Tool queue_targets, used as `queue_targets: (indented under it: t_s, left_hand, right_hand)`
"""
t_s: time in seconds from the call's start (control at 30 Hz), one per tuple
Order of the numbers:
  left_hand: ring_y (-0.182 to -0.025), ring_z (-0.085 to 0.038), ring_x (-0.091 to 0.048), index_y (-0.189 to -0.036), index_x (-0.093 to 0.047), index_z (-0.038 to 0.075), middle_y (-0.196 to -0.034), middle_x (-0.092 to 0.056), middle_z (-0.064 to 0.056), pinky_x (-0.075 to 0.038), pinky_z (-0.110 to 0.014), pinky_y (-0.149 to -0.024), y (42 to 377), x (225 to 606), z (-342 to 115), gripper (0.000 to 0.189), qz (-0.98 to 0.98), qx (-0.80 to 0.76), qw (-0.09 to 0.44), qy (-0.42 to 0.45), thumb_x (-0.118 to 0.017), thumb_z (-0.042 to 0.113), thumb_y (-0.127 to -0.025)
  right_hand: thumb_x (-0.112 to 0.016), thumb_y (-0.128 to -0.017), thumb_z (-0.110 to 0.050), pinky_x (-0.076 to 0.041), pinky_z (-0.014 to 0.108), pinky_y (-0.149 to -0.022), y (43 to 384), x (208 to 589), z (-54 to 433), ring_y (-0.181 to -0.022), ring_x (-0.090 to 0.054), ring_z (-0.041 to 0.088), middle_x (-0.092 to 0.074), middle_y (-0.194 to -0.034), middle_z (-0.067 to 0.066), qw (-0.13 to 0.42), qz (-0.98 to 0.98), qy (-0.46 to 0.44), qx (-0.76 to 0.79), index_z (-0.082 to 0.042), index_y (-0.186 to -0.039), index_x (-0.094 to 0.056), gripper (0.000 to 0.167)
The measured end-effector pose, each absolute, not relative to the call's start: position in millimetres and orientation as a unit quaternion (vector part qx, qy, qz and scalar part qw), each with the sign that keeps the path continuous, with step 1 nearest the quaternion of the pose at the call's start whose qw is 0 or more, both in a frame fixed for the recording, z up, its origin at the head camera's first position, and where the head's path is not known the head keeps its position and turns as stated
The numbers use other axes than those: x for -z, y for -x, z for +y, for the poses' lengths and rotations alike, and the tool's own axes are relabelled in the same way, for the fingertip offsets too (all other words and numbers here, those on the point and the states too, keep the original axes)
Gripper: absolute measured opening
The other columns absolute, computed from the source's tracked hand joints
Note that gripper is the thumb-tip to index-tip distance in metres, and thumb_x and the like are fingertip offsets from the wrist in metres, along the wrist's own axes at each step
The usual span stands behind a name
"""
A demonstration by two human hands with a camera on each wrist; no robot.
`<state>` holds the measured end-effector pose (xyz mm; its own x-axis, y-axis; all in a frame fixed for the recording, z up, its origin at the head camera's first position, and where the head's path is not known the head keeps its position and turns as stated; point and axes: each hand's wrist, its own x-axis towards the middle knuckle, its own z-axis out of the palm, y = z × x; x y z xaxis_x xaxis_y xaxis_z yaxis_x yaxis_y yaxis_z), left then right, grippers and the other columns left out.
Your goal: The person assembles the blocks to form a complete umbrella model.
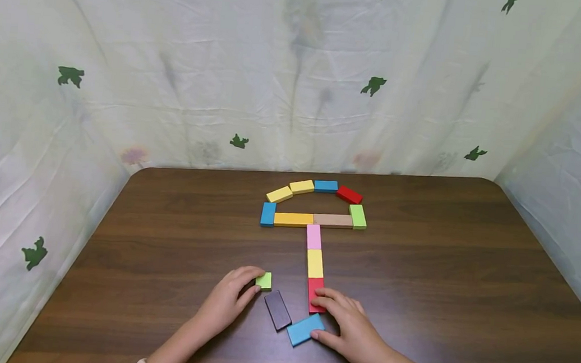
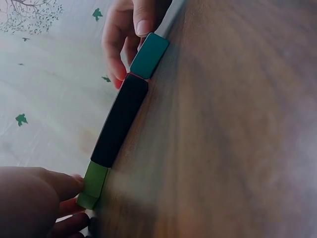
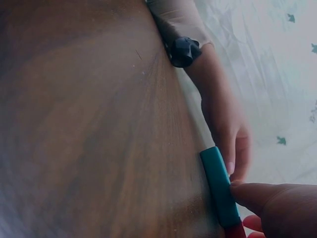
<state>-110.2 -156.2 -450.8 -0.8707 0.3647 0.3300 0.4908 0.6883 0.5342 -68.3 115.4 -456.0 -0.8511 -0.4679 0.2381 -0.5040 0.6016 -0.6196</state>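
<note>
A small green block (image 1: 265, 281) is pinched at its left end between the thumb and index finger of my left hand (image 1: 226, 298). My right hand (image 1: 353, 329) spans two blocks: its thumb touches the right end of a light blue block (image 1: 302, 331), while its fingertips rest on a red block (image 1: 315, 290). Between the hands a dark block (image 1: 278, 310) lies slanted, one corner close to the blue block. In the left wrist view the green block (image 2: 93, 183), dark block (image 2: 120, 120) and blue block (image 2: 149, 55) appear in a row.
Above the red block, a yellow block (image 1: 315, 263) and a pink block (image 1: 313, 237) continue a straight column. It meets a crossbar of an orange block (image 1: 293, 220) and a tan block (image 1: 333, 221). Several coloured blocks arch over that bar. A patterned curtain (image 1: 298, 75) stands behind the wooden table (image 1: 165, 240).
</note>
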Motion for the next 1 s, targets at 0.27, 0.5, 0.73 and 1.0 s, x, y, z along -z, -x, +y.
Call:
queue_targets:
  t_s: [0.27,0.5,0.73,1.0]
  left_hand:
    - [-0.100,-0.015,-0.053,-0.108,-0.063,0.011,-0.107,-0.060,0.002,-0.044,-0.034,-0.083,113.5,449.7,-152.0,0.025,-0.913,0.313,0.087,0.248,-0.066,0.011,-0.082]
    - [-0.099,-0.017,-0.053,-0.106,-0.064,0.010,-0.107,-0.060,0.002,-0.044,-0.035,-0.082,113.3,448.3,-150.1,0.023,-0.910,0.314,0.094,0.256,-0.065,0.009,-0.083]
    - [-0.100,-0.018,-0.053,-0.105,-0.064,0.010,-0.107,-0.060,0.001,-0.044,-0.036,-0.083,113.5,449.5,-150.4,0.024,-0.909,0.313,0.095,0.257,-0.066,0.006,-0.081]
    - [-0.103,-0.018,-0.051,-0.110,-0.063,0.009,-0.112,-0.058,0.000,-0.042,-0.036,-0.085,113.4,443.6,-152.9,0.026,-0.906,0.320,0.091,0.260,-0.064,0.011,-0.084]
  right_hand:
    - [-0.067,-0.078,-0.041,-0.031,0.044,-0.088,68.9,456.6,115.0,-0.115,-0.043,0.014,-0.045,-0.127,-0.005,0.028,-0.895,-0.271,-0.354,-0.017,-0.116,-0.057,0.047]
    - [-0.067,-0.078,-0.040,-0.031,0.043,-0.088,70.0,457.1,114.2,-0.115,-0.043,0.013,-0.045,-0.127,-0.006,0.034,-0.893,-0.277,-0.353,-0.017,-0.116,-0.057,0.046]
    - [-0.069,-0.077,-0.039,-0.031,0.043,-0.088,70.3,456.9,113.5,-0.115,-0.043,0.013,-0.046,-0.127,-0.005,0.036,-0.892,-0.278,-0.353,-0.016,-0.116,-0.057,0.047]
    - [-0.069,-0.078,-0.036,-0.031,0.045,-0.089,70.9,452.0,113.5,-0.116,-0.042,0.015,-0.045,-0.128,-0.003,0.021,-0.887,-0.267,-0.375,-0.015,-0.118,-0.056,0.048]
